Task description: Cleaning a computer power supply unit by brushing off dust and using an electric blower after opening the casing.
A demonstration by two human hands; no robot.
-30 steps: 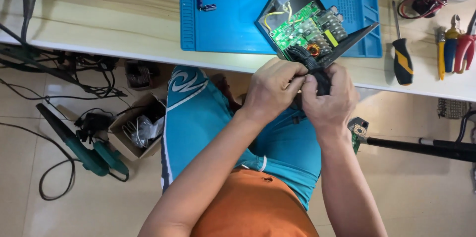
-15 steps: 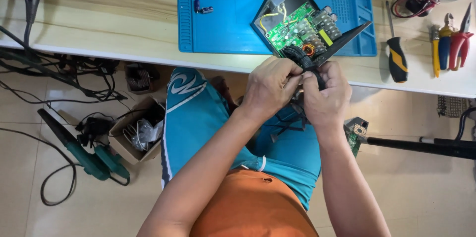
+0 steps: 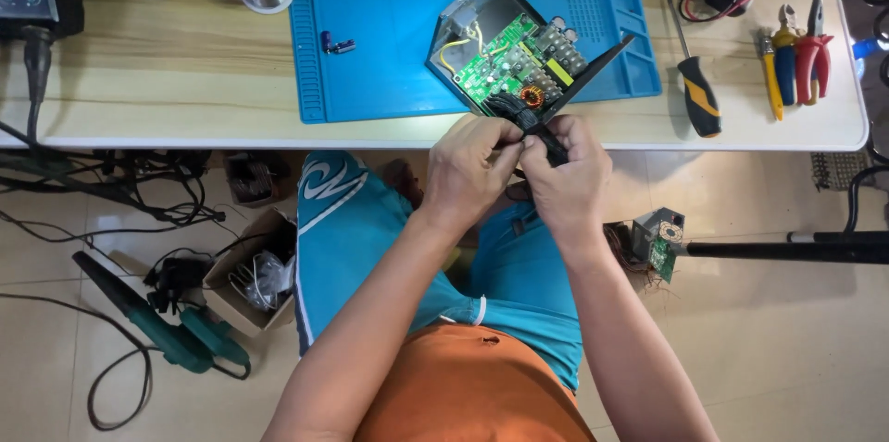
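— Where do you have the hands?

— I see both pressed together at the near edge of the counter [image 3: 185, 90], just in front of the mat [image 3: 389, 25]. The left hand [image 3: 472, 169] and the right hand [image 3: 567, 178] are each clamped on a dark tool [image 3: 565, 99], thin and black; its point angles up over the board [image 3: 519, 62]. I cannot tell exactly what the fingers pinch under it.

— And the board?

— It sits in an open grey case [image 3: 472, 12] on the near right part of the mat, green, crowded with parts, with a copper coil [image 3: 532, 96] right beside the tool.

— What worries you?

— Slipping, I think. The grip is tight and sits past the counter edge, so a sudden give could drive the point into the coil or the small parts next to it. Anything small that comes loose would likely drop to the floor, among the cables [image 3: 111, 192] and the cardboard box [image 3: 255, 271] left of my knees.

— Anything else near?

— The screwdriver [image 3: 694, 81] and pliers [image 3: 813, 44] lie right of the mat, well apart from the hands. A jerked elbow seems unlikely to reach them.
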